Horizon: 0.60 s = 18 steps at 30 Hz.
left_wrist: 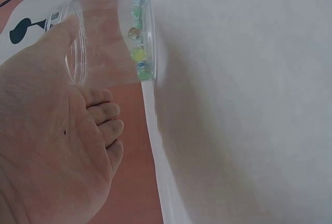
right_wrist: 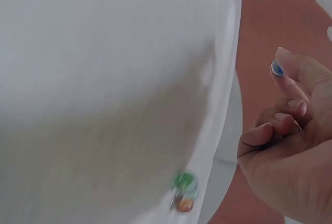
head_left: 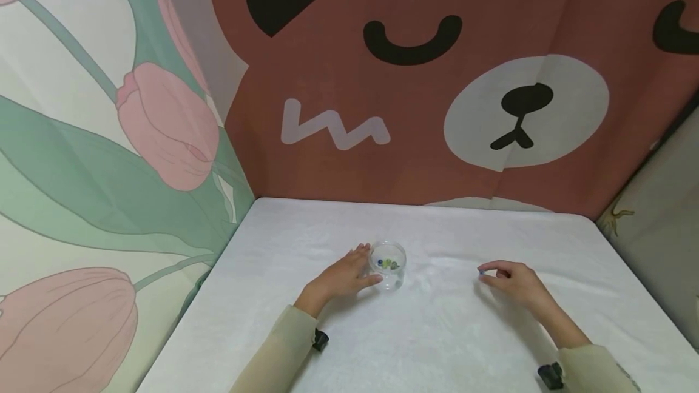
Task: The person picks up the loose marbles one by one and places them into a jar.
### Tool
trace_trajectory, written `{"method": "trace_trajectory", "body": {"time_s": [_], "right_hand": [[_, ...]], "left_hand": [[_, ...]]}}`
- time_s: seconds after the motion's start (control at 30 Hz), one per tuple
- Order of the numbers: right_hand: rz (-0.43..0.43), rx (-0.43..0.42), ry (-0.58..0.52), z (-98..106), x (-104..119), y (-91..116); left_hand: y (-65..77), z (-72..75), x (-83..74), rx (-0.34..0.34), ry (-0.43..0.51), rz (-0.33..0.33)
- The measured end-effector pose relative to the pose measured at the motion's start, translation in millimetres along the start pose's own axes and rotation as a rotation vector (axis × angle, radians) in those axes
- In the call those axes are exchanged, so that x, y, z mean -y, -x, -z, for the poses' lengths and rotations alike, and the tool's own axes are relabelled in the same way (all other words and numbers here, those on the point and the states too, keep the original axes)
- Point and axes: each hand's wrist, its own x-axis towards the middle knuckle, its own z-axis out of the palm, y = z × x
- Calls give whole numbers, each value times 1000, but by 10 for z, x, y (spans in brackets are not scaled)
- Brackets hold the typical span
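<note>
Head view: one clear jar [head_left: 395,250] stands on the white cloth [head_left: 437,332]. At its 9 o'clock is the left hand [head_left: 343,276], thumb spread from straight fingers. Well apart, around 3 o'clock, the right hand [head_left: 516,285] pinches one blue marble [head_left: 482,272].

Left wrist view: at least five marbles [left_wrist: 137,54] line the jar's base, where the head view separates only about three; the thumb overlaps the mouth, contact unclear.

Right wrist view: three fingers curl below the pinch. Toward 8 o'clock sit seemingly two blurred marbles, green and orange, unseen from the head.
</note>
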Motion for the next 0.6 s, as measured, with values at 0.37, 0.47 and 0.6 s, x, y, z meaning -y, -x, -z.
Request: {"method": "trace_trajectory", "body": {"time_s": [0.37,0.47,0.6], "right_hand": [[32,12,-71,-250,311,-107],[29,21,-93,-303,418,-144],[18,38,-143,-382,563,-179]], "left_hand": [[14,9,-10,4,-3,11],[12,13,-14,2,0,9],[13,8,-15,3,-1,4]]}}
